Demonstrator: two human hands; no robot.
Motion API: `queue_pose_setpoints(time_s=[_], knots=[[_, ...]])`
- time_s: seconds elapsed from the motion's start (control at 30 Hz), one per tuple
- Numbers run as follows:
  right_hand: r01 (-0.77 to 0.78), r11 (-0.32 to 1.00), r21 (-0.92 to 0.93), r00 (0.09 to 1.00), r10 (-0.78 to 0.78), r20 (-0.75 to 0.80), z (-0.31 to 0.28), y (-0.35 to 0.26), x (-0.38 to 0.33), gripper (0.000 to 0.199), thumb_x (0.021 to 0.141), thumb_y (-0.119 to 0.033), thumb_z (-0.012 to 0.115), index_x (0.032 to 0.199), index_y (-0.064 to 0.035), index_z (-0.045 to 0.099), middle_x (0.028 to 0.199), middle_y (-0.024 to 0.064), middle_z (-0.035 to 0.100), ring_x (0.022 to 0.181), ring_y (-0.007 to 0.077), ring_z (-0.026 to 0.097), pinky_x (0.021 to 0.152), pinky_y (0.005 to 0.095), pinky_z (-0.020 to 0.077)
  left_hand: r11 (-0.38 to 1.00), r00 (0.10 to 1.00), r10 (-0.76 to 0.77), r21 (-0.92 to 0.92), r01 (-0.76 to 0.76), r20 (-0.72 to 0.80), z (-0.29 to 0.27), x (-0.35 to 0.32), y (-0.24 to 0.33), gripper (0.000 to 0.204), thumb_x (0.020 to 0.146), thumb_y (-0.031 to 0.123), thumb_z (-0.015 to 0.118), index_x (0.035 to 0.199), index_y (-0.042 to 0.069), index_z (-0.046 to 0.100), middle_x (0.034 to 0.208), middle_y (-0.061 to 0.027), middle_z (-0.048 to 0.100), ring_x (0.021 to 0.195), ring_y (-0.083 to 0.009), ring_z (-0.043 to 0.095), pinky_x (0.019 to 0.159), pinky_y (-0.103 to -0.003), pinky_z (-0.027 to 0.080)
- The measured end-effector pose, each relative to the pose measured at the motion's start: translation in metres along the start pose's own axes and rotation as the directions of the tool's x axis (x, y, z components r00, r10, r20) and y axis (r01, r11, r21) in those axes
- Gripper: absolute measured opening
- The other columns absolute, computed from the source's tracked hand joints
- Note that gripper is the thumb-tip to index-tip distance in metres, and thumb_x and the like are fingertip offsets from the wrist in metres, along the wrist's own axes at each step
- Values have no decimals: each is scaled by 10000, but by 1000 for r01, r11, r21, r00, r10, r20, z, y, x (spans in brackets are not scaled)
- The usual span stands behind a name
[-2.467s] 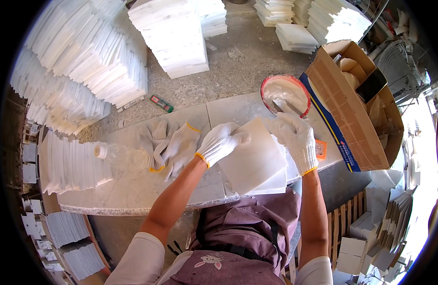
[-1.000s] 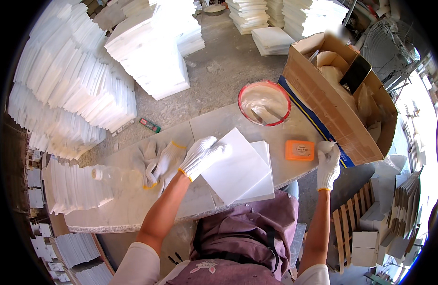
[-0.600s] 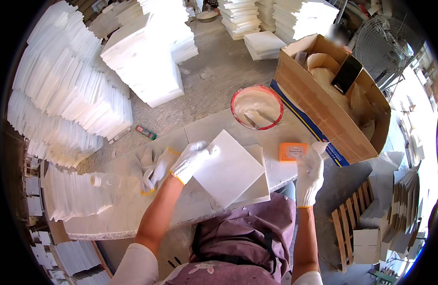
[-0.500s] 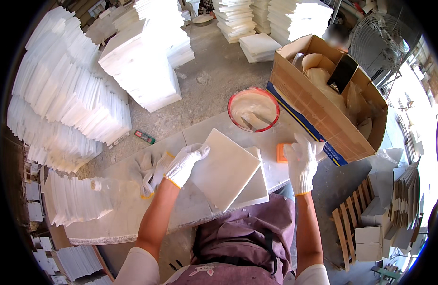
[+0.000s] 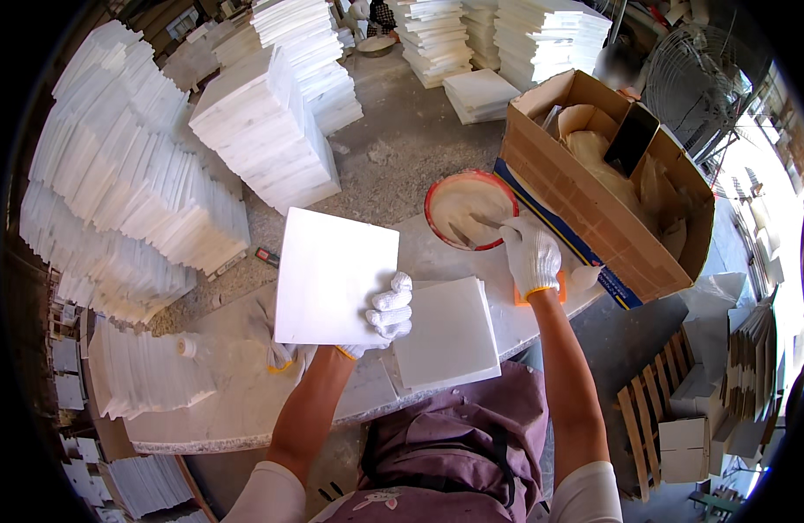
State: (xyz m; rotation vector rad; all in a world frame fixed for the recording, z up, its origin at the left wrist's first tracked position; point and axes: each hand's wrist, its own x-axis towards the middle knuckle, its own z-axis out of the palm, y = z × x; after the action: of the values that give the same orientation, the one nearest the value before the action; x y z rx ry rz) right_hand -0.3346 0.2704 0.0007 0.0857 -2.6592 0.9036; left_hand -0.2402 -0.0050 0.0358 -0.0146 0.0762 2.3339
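My left hand [image 5: 391,309] is closed on a square white tile [image 5: 337,275], fingers curled over its right edge, holding it raised and tilted above the bench. Two or so similar tiles [image 5: 446,336] lie on the bench to its right. My right hand [image 5: 533,254] reaches to the rim of a red-rimmed bucket [image 5: 430,209] of pale paste. Its fingers are together at the end of a flat paste-coated tool [image 5: 487,220]; the exact grip is partly hidden. Another tool [image 5: 460,235] stands in the paste. An orange block [image 5: 526,298] lies under my right wrist.
A cardboard box [image 5: 594,187] with bags and a dark phone [image 5: 631,139] stands at the right. Tall stacks of white tiles [image 5: 140,166] rise at the left and back. Gloves [image 5: 282,356] and a thin-sheet stack [image 5: 145,370] lie on the bench. A wooden pallet [image 5: 650,410] leans at the right.
My left hand has lifted the tile off the others and swung it left, upright toward me. My right hand has moved up and left from beside the orange block to the bucket's tool.
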Motion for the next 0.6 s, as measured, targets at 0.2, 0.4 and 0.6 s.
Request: queue_pose_setpoints(time_s=[0.2,0.4,0.6], knots=[[-49,981,187,999,51,-7,-13,-4,1,182,867,-232,624,969,-119,724,961,145,691,861,357,654,755,427,519,998,998,-64,7,63,27,-2,6,7,404,1002,403,412,987,26,555,681,-7,514,542,-104,500,595,-282,391],[-130,959,252,991,116,69,-12,-6,3,196,856,-208,628,996,-113,727,975,157,692,885,357,655,790,421,516,994,995,-94,-61,96,30,-16,17,9,593,940,567,427,1026,8,604,696,-25,562,558,-123,535,588,-293,405],[-74,985,156,983,46,178,-5,4,8,230,868,-205,612,1033,-97,731,976,147,704,869,328,668,774,405,516,994,986,-100,-51,94,-133,-14,43,7,431,973,438,443,954,38,604,635,0,552,483,-89,517,510,-262,398]])
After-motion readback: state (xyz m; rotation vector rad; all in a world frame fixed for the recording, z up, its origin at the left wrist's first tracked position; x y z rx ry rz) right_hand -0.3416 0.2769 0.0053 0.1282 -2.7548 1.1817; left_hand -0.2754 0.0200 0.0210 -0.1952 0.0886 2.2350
